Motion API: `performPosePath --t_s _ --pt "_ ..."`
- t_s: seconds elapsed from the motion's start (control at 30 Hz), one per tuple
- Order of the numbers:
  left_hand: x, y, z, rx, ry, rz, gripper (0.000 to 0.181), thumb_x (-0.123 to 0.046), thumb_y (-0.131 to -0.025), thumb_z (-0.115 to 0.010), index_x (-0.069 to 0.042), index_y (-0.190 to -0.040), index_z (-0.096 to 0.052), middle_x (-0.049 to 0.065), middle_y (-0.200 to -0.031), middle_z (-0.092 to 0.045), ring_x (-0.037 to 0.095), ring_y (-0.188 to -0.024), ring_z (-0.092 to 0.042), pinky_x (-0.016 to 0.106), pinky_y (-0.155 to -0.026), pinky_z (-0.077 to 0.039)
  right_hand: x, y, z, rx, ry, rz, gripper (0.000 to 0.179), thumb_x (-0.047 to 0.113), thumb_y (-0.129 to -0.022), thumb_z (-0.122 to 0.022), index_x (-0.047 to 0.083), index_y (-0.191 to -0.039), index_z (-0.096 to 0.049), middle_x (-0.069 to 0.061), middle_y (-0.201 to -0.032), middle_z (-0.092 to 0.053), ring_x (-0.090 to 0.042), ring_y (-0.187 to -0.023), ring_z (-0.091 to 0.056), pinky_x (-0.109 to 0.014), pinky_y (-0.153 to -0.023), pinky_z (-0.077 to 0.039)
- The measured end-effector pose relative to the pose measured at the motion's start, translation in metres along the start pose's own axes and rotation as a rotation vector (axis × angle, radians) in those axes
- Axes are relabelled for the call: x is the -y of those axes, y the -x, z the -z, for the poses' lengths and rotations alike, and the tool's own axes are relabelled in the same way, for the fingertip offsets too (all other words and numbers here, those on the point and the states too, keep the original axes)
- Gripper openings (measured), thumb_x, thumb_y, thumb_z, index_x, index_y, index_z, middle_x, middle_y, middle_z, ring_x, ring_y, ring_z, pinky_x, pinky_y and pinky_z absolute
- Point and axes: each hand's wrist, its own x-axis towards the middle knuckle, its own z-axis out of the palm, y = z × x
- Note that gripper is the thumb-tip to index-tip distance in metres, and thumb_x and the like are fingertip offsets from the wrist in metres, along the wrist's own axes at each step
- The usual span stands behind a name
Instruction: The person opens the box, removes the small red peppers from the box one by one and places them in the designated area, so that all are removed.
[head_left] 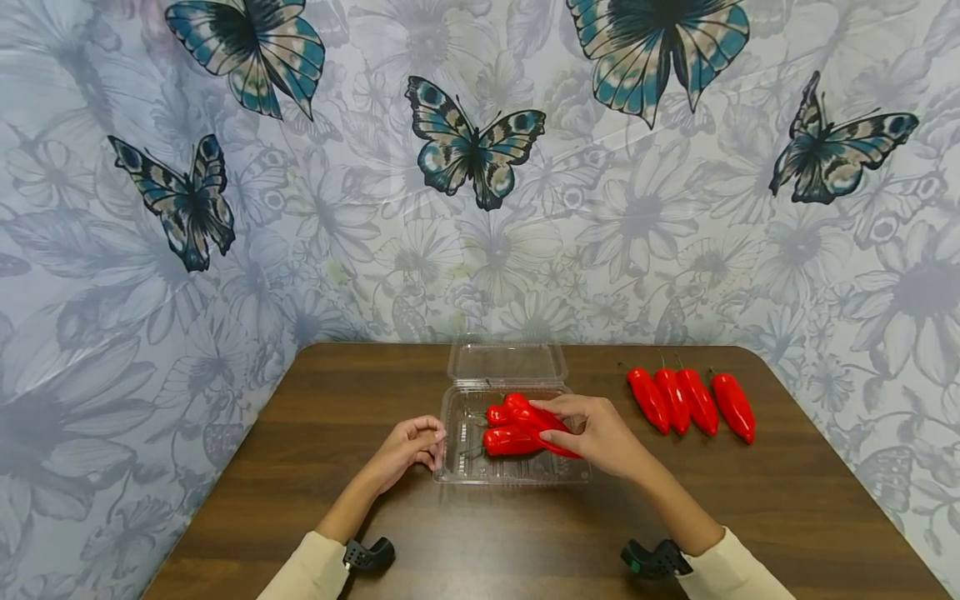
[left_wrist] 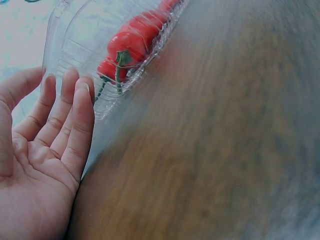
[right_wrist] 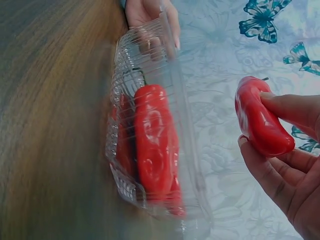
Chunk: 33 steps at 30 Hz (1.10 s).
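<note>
At lower centre, pinching glossy red tapered pepper (right_wrist: pixel 259 120) with right hand (head_left: pixel 603 435) above clear plastic box (head_left: pixel 467 468); touching it with left hand (head_left: pixel 407 452), cannot tell if gripping; could roll off red peppers (head_left: pixel 508 442) inside if released off-centre.

The peppers (head_left: pixel 512 441) look glossy, the container (head_left: pixel 463 468) shiny clear plastic.

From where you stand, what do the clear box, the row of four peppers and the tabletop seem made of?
The clear box is probably plastic, glossy, with see-through ribbed walls. The four peppers could be real or plastic imitations; their red skin is smooth, with highlights. The tabletop looks like wood or laminate, softly shiny, with streaky brown grain.
</note>
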Motion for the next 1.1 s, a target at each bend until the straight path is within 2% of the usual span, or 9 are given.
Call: performPosePath --t_s 0.17,0.27,0.43,0.6,0.77,1.0,1.1 --pt "-0.001 -0.001 0.000 -0.003 0.003 0.006 0.028 -0.009 -0.105 -0.054 0.018 -0.109 -0.050 0.005 -0.080 -0.064 0.015 -0.064 -0.065 0.027 -0.060 -0.057 0.004 0.006 0.011 -0.020 0.005 -0.029 0.041 0.017 -0.085 -0.084 0.019 -0.125 -0.074 0.000 -0.121 -0.072 -0.017 -0.091 -0.063 -0.026 -0.053 -0.049" --pt "-0.001 -0.002 0.001 -0.001 -0.001 0.007 0.029 -0.009 -0.105 -0.054 0.019 -0.110 -0.048 0.005 -0.081 -0.064 0.016 -0.064 -0.065 0.027 -0.060 -0.057 0.005 0.010 0.017 -0.034 -0.001 -0.050 0.042 0.018 -0.085 -0.084 0.020 -0.125 -0.074 0.000 -0.122 -0.071 -0.017 -0.097 -0.065 -0.028 -0.057 -0.053" --pt "-0.001 -0.002 0.002 0.008 -0.003 0.002 0.020 -0.007 -0.105 -0.052 0.013 -0.108 -0.053 0.004 -0.080 -0.065 0.016 -0.064 -0.065 0.027 -0.061 -0.057 0.006 0.017 0.026 -0.056 -0.030 -0.092 0.043 0.017 -0.085 -0.084 0.021 -0.126 -0.073 0.001 -0.122 -0.071 -0.018 -0.101 -0.069 -0.033 -0.062 -0.058" --pt "-0.001 -0.002 0.002 0.011 0.007 0.001 0.013 -0.006 -0.105 -0.051 0.005 -0.106 -0.057 0.004 -0.080 -0.065 0.016 -0.065 -0.065 0.027 -0.061 -0.057 0.005 0.024 0.033 -0.075 -0.016 -0.098 0.043 0.019 -0.086 -0.083 0.022 -0.128 -0.072 0.002 -0.122 -0.071 -0.020 -0.106 -0.068 -0.033 -0.069 -0.059" --pt "0.000 -0.002 0.002 0.008 0.011 0.003 0.015 -0.007 -0.105 -0.052 0.008 -0.107 -0.056 0.004 -0.080 -0.065 0.015 -0.065 -0.065 0.026 -0.061 -0.057 0.005 0.031 0.042 -0.104 0.011 -0.112 0.044 0.019 -0.087 -0.083 0.022 -0.129 -0.072 0.004 -0.121 -0.071 -0.019 -0.109 -0.066 -0.035 -0.079 -0.059" --pt "0.001 0.000 0.002 0.001 0.001 0.001 0.016 -0.006 -0.105 -0.052 0.009 -0.108 -0.056 0.004 -0.081 -0.065 0.015 -0.066 -0.065 0.027 -0.061 -0.057 0.004 0.040 0.056 -0.145 0.051 -0.168 0.045 0.023 -0.086 -0.083 0.023 -0.130 -0.071 0.005 -0.122 -0.071 -0.014 -0.102 -0.063 -0.028 -0.074 -0.058" --pt "0.001 0.000 0.002 -0.003 0.003 0.002 0.014 -0.005 -0.105 -0.052 0.008 -0.109 -0.056 0.004 -0.081 -0.065 0.015 -0.065 -0.065 0.027 -0.061 -0.057 0.002 0.042 0.063 -0.166 0.088 -0.174 0.045 0.025 -0.087 -0.083 0.024 -0.130 -0.071 0.006 -0.122 -0.071 -0.014 -0.094 -0.058 -0.027 -0.065 -0.054"
